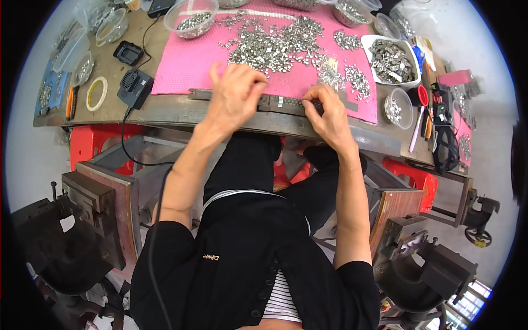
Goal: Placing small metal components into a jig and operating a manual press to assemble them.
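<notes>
A long dark metal bar (280,103) lies along the near edge of a pink mat (187,60), with small silver parts set in a row on it. My left hand (236,96) hovers over the bar's left half, fingers curled as if pinching a small part. My right hand (327,110) rests on the bar's right half, fingertips pressing on it. A big loose heap of small silver metal parts (275,44) covers the mat just beyond both hands.
Clear bowls of parts (190,19) and a white tray of parts (391,60) ring the mat. A black box with a cable (133,88), a tape roll (97,93) and tools (421,118) lie on the wooden bench. Red stools and heavy metal machines stand below.
</notes>
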The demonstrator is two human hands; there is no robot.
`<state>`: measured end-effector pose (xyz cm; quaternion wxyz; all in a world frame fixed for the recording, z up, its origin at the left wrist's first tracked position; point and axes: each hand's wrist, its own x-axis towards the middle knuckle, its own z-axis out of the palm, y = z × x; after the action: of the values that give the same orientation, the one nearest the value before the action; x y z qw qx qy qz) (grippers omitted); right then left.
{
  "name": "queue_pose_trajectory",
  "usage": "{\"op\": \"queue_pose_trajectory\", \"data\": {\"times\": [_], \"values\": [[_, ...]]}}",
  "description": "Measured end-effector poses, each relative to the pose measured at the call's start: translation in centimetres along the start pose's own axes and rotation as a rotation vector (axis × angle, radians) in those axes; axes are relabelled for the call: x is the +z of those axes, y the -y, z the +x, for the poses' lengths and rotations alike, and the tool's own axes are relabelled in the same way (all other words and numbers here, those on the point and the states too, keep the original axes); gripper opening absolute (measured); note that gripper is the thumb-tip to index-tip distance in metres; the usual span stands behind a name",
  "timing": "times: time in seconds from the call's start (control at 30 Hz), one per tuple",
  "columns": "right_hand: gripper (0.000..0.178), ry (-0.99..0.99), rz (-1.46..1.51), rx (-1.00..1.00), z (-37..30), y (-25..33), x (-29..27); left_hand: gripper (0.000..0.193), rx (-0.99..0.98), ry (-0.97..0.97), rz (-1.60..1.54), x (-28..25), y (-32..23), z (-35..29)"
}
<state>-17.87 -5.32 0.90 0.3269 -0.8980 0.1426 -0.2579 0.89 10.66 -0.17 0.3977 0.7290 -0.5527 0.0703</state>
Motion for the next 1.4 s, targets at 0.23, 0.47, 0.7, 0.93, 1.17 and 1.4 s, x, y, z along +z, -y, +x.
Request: {"op": "queue_pose_trajectory", "data": {"times": [0.23,0.47,0.7,0.93,1.17,1.4], "values": [[0.017,-0.052,-0.153,-0.123,-0.8,0.3,0.7,0.013,0.153,0.055,-0.129,3.7,-3.1,-0.1],[0.013,-0.103,0.059,0.042,-1.2,0.2,0.0,0.011,0.196,0.07,-0.112,3.8,-3.1,0.2],[0.01,-0.141,-0.014,0.048,0.7,-0.2,0.0,0.014,0.184,0.008,-0.106,4.2,-3.9,0.1],[0.01,-0.192,-0.032,0.01,1.4,-0.2,0.0,0.015,0.199,0.032,-0.105,4.0,-3.6,-0.2],[0.015,-0.142,-0.087,0.004,2.6,-0.8,0.2,0.039,0.039,0.042,-0.036,2.5,-2.3,-0.2],[0.029,0.059,-0.347,-0.114,4.8,-0.6,3.2,0.047,0.012,0.222,0.201,1.4,-1.6,-0.5]]}}
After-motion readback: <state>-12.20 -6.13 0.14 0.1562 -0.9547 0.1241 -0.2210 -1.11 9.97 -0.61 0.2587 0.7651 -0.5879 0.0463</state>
